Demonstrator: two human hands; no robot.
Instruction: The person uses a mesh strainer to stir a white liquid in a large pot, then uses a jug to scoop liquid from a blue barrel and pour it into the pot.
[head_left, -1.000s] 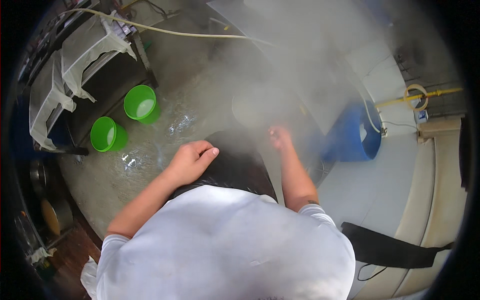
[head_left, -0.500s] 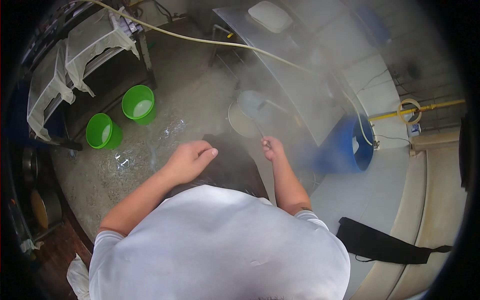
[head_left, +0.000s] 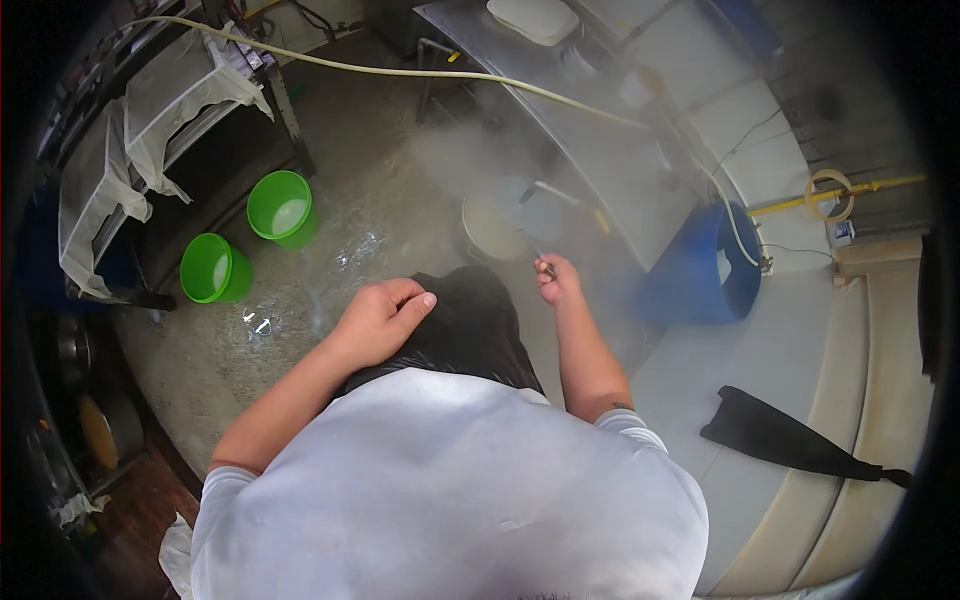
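Scoop [head_left: 545, 212] slid to the right edge of the pot [head_left: 470, 242] since half a second ago. Table [head_left: 480, 40] sits up-right of the pot, blue barrel [head_left: 695, 265] right, green buckets [head_left: 298, 238] left. Right hand [head_left: 559, 282] below it's pinching the scoop handle; left hand [head_left: 380, 322], lower-left, loosely curled, can't tell if tight.

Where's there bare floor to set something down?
The wet floor looks bare between the farther green bucket and the steaming pot. It's crowded around the right hand: the ladle it grips, the pot, the metal table and the blue barrel are close, with steam blurring the gaps.
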